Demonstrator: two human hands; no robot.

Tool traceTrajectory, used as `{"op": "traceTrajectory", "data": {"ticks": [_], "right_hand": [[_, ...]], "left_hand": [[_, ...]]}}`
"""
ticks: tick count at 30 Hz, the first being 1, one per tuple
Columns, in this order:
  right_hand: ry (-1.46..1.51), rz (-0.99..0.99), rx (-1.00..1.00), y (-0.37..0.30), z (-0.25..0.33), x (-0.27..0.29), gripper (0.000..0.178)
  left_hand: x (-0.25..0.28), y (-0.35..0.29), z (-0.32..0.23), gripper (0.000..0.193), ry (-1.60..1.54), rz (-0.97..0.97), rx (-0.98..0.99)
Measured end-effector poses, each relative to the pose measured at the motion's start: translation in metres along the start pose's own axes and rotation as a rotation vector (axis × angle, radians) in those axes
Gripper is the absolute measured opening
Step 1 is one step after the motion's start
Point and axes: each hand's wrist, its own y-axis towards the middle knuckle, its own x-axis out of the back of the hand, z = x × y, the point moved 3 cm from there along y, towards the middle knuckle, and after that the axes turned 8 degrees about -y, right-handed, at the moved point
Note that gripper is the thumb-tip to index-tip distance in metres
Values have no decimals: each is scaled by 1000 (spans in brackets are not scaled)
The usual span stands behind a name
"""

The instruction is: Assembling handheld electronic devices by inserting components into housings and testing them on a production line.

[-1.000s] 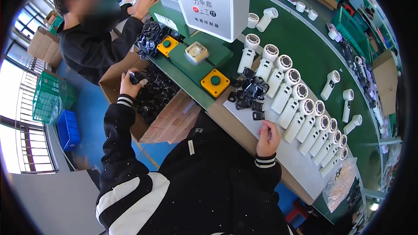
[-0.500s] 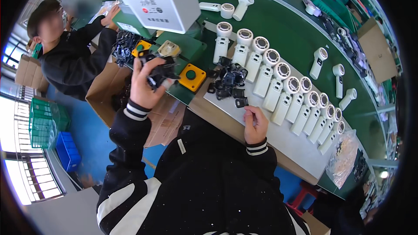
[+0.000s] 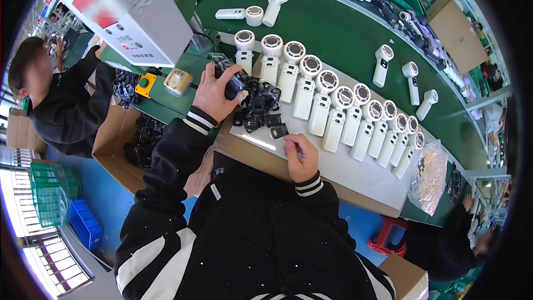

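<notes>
My left hand [image 3: 216, 93] is closed around a bunch of small black plastic parts [image 3: 236, 86], at the left end of a light grey board. Under and beside it lies a loose pile of the same black plastic parts [image 3: 260, 106]. My right hand [image 3: 302, 159] has its thumb and forefinger pinched at the edge of one black plastic part [image 3: 279, 131], just in front of the pile. A row of white handheld fans [image 3: 309, 97] lies along the board [image 3: 355, 175], round heads pointing away from me.
A grey control box [image 3: 125, 22] stands at left, near a yellow button box [image 3: 145, 84]. Below is a cardboard box [image 3: 114, 147] of black parts. A bag of small pieces [image 3: 428, 180] lies right. More fans [image 3: 383, 65] rest on the green table [image 3: 344, 33]. A co-worker [image 3: 61, 100] sits left.
My left hand has moved right with its bunch of black parts, from beside the button boxes to the pile. My right hand stays at its black part. The whole view has shifted.
</notes>
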Motion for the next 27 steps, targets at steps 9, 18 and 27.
{"op": "traceTrajectory", "data": {"ticks": [9,18,27], "right_hand": [[-37,77,17,0,-8,2,16],[-12,52,3,2,-9,1,15],[-174,43,-80,5,-1,-9,14]], "left_hand": [[-1,2,-4,71,233,-161,-162],[93,-57,45,34,-161,-751,21],[99,-227,343,26,-107,-989,764]]}}
